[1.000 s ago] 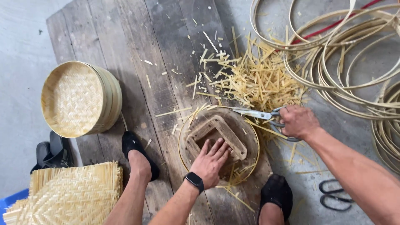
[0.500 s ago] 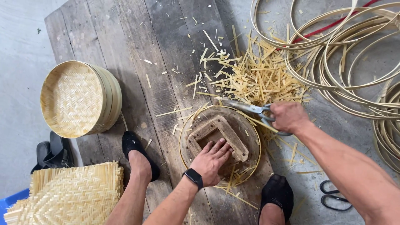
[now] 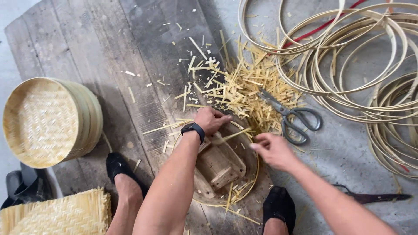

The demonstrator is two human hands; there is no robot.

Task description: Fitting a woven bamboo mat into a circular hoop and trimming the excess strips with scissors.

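A round bamboo tray (image 3: 250, 174) with a thin hoop rim lies on the planks between my feet, and a wooden block (image 3: 220, 164) sits inside it. My left hand (image 3: 213, 120), with a black watch on the wrist, is curled over the tray's far rim among loose strips. At the rim's right side my right hand (image 3: 272, 150) holds nothing, its fingers pointing left. Grey-handled scissors (image 3: 287, 115) lie just beyond that hand, on a pile of cut bamboo strips (image 3: 244, 87).
A stack of round woven baskets (image 3: 43, 122) stands at the left, with woven mats (image 3: 56, 215) below it. Coiled bamboo hoops (image 3: 370, 65) fill the right side. A dark tool (image 3: 374, 198) lies at lower right. My black shoes (image 3: 117, 167) (image 3: 278, 204) flank the tray on weathered planks (image 3: 109, 56).
My right hand let go of the scissors, which now lie on the strip pile. My left hand moved from flat on the wooden block to the tray's far rim.
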